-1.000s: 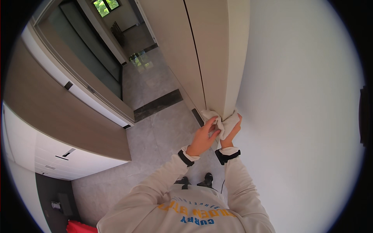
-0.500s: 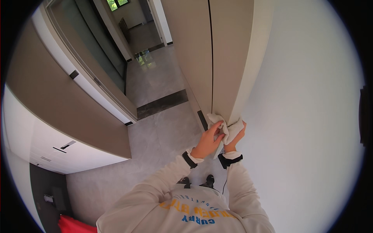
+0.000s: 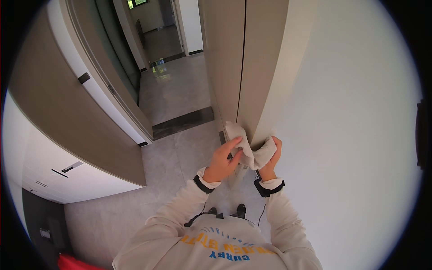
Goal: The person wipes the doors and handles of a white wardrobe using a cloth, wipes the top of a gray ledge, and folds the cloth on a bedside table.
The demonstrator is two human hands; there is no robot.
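Note:
A pale cloth [image 3: 263,155] is bent around the end edge of a tall beige-brown door or panel [image 3: 261,67], draping over both of its sides. My left hand [image 3: 221,161] pinches the cloth's left part against the panel's broad face, near a dark slot or latch plate. On the other side, my right hand [image 3: 271,161] holds the right part of the cloth, its fingers curled behind it. Both wrists carry black straps over pale sleeves. The panel's edge under the cloth is hidden.
A pale wall [image 3: 355,135] rises close on the right. To the left are a brown and white door leaf [image 3: 76,121] and a door frame. The grey tiled floor [image 3: 175,90] runs past a dark threshold strip [image 3: 183,123]. Something red [image 3: 74,262] lies at the lower left.
The cloth has opened out into a wider fold around the panel edge. My left hand has moved left, apart from the right one. The whole view has shifted slightly.

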